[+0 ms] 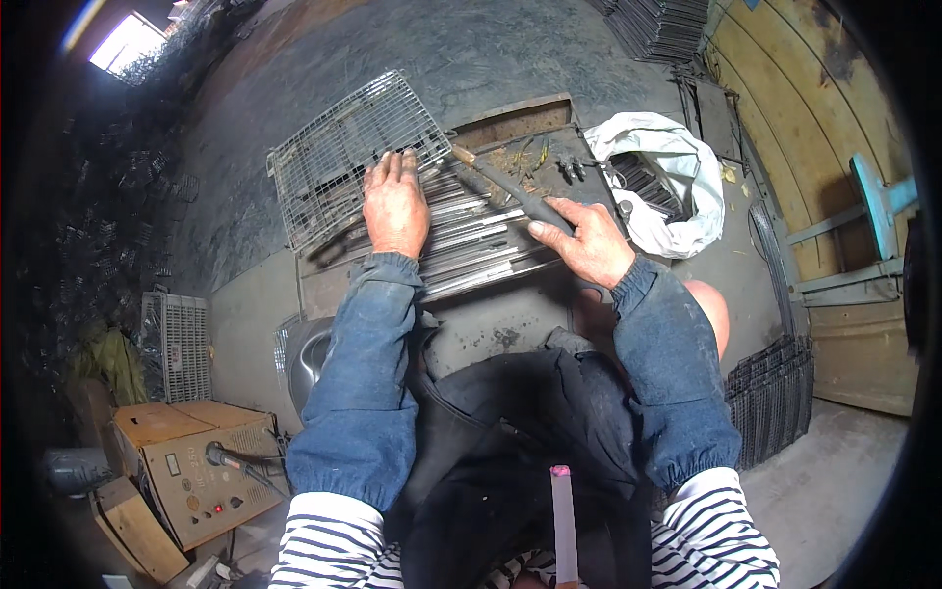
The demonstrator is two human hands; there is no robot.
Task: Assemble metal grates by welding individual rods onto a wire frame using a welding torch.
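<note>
- Steadying silver rectangular wire grid, far left: left hand, open, grasping nothing.
- Right hand grips black cylindrical copper-tipped tool.
- Likely alignment; next needs steady aim.

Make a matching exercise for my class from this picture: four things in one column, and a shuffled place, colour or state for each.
Things
1. Left hand
2. Right hand
3. Sack
4. Control box

Descriptions
A. White, mouth open
B. Touching the wire cage
C. Brownish, at the picture's lower left
D. Gripping the dark-handled tool

Pairs: 1-B, 2-D, 3-A, 4-C
</note>
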